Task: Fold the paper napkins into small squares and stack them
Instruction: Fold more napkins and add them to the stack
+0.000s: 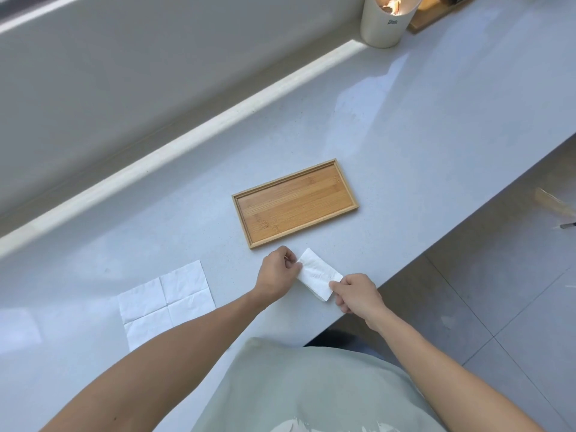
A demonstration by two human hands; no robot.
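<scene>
A white paper napkin [318, 273], folded into a narrow rectangle, lies on the pale counter just in front of a bamboo tray [294, 202]. My left hand [277, 271] pinches its far left end. My right hand [358, 293] pinches its near right corner. A second napkin [166, 302] lies unfolded and flat to the left, creased into four quarters. The tray holds nothing.
The counter's front edge [402, 269] runs diagonally just right of my right hand, with tiled floor below. A white cup [386, 21] and a wooden block [436, 10] stand at the far right against the raised ledge.
</scene>
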